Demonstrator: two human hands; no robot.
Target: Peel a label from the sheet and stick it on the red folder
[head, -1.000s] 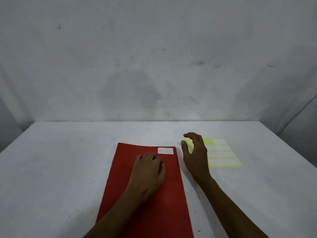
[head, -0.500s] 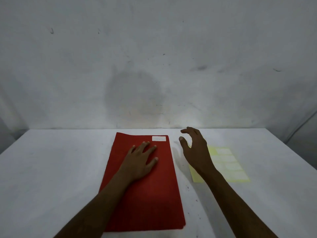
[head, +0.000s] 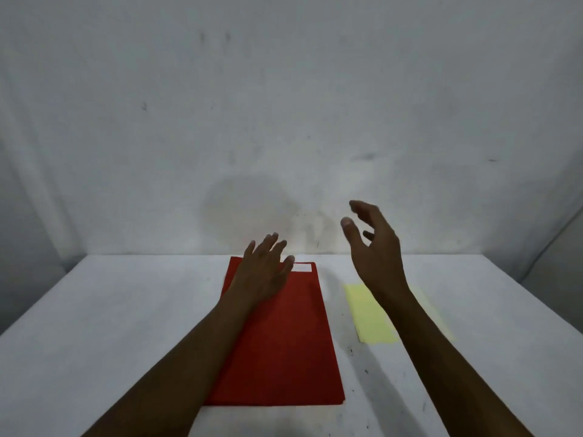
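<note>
Two bare hands are seen over a white table (head: pixel 110 310) that fills the lower half of the frame, with a grey-white wall (head: pixel 284 105) taking up the upper half. Left of centre, the left hand (head: pixel 263 272) is held palm down with its fingers spread and nothing gripped; it lies over the far left part of the folder (head: pixel 284 342), and whether it touches the cover cannot be told. The red folder is laid flat at lower centre, its long side running away from the viewer. At the folder's far right corner a small white label (head: pixel 302 267) is stuck, just beside the left hand's fingertips. Right of centre, the right hand (head: pixel 377 253) is raised clear of the table, its fingers loosely curled and apart from the thumb, and nothing is held in it. Below and behind that hand and forearm, the yellow sheet (head: pixel 369 313) is laid flat on the table, near the folder's right edge but apart from it; much of it is hidden by the arm, and its labels cannot be made out.
</note>
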